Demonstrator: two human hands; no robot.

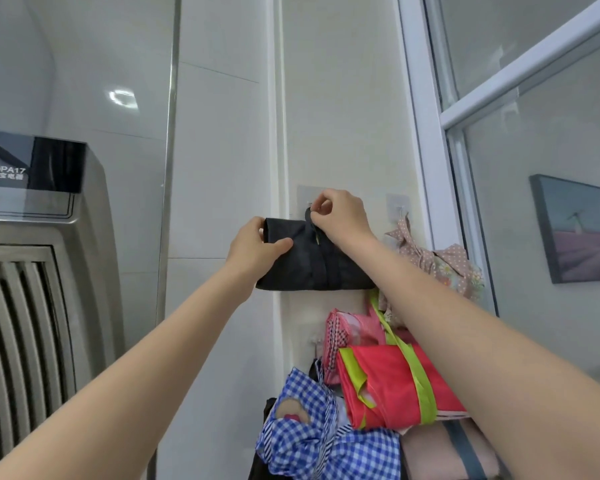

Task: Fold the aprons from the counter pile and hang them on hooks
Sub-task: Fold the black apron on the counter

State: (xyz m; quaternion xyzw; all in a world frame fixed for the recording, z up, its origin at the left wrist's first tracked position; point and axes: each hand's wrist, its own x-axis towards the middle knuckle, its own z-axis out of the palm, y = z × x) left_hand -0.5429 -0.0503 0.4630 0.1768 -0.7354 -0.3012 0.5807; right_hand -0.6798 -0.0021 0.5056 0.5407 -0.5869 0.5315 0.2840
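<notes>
Gripping black apron (312,261) edges at hook (309,204): hands.

Both hands raised: left hand (257,245) gripping, right hand (340,213) pinching

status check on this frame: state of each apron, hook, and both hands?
black apron: folded, held up against the wall, not visibly hung yet.
left hand: grips the apron's left edge.
right hand: pinches the black loop at the left hook.
left hook: mostly hidden by the fingers.
right hook: taken, polka-dot apron hanging from it.
red apron: folded, green trim.
blue gingham apron: bunched.
</notes>
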